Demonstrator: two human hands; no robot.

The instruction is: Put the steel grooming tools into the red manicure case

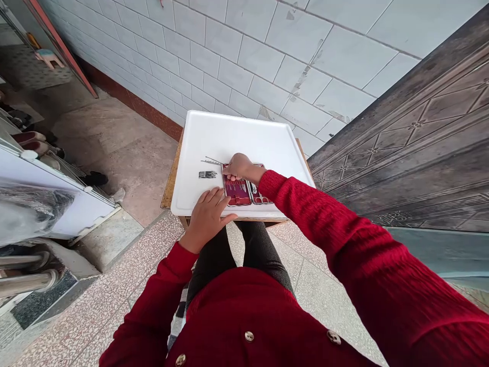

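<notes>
Currently resting the left hand (207, 213) palm down at the near left edge of a white tray (244, 130) on a wooden table (170, 179), fingers stretched out and thumb pointing right, with no object visible in its hold. Holding the right hand (238, 167) over the far side of an open red case (240, 201) just right of the left hand, fingers curled in, exact grip too small to tell. Seeing also scissors (262, 200) in the case's right half, and two thin metal tools (211, 161) and dark metal pieces (207, 174) to its left.
</notes>
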